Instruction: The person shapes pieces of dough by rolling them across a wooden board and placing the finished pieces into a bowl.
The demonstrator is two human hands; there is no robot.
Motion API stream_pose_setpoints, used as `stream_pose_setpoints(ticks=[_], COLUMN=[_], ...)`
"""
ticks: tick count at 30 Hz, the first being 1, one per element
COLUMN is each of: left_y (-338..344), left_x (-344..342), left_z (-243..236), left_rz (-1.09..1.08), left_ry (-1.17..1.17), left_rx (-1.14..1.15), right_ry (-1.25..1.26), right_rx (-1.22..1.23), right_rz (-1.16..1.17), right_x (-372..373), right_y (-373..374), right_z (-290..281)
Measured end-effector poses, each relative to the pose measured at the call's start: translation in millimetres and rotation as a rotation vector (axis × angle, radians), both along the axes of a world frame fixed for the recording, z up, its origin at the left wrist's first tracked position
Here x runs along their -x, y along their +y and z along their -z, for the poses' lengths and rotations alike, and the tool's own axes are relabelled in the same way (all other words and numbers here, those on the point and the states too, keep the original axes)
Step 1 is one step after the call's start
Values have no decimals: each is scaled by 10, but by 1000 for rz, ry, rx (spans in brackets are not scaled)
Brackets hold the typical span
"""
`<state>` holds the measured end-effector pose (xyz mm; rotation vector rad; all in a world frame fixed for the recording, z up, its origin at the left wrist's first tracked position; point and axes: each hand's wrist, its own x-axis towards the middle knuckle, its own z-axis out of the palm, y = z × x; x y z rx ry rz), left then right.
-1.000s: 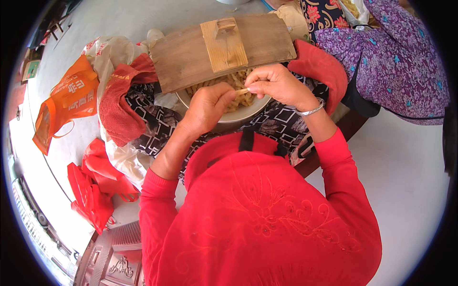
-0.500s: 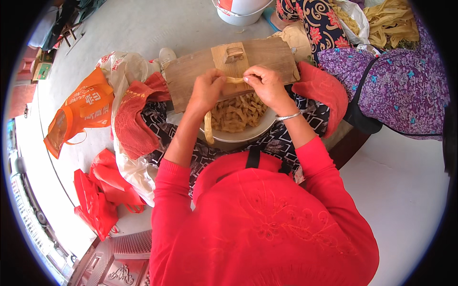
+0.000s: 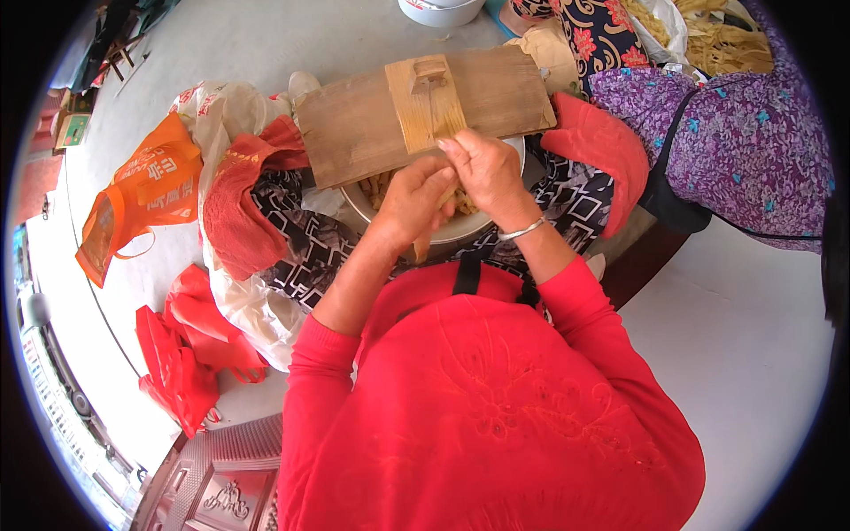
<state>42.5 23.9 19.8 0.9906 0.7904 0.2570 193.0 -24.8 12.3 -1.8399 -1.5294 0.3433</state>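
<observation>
Over the bowl: two hands close together, count 2, plus one strip of yellowish food in hand.
Left hand: fingers curled around the strip, gripping it; sits over the near left part of the bowl.
Right hand: fingers bent in and thumb pressed against them, just beside the left; whether they pinch the strip cannot be told. One bracelet at the wrist.
Strip: long axis runs roughly from the bowl toward the wearer's body; loose end hangs down below the left hand, at the bowl's near rim. Upper part mostly hidden by the hands.
Bowl contents: many short yellowish pieces, uncountable behind board and hands.
Board: one, brown, lying across the far side of the bowl; one paler crosspiece on it, with one raised handle.
Red cloths: two, one left of the bowl, one right.
Orange bag: one, well left of the bowl.
Purple flowered garment: one, on another person, right of the bowl.
</observation>
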Motion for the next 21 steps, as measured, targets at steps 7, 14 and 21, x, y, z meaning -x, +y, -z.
stream_pose_setpoints(ticks=[7, 14, 21], left_y=[93, -367, -333], left_x=[270, 0, -27], left_z=[133, -261, 40], left_rz=[142, -86, -76], left_ry=[121, -194, -303], left_rx=[-476, -150, 164], right_ry=[839, 949, 78], right_rx=[540, 58, -171], right_rz=[-496, -58, 55], right_x=[147, 168, 89], right_y=[-615, -413, -296], right_z=[-240, -417, -118])
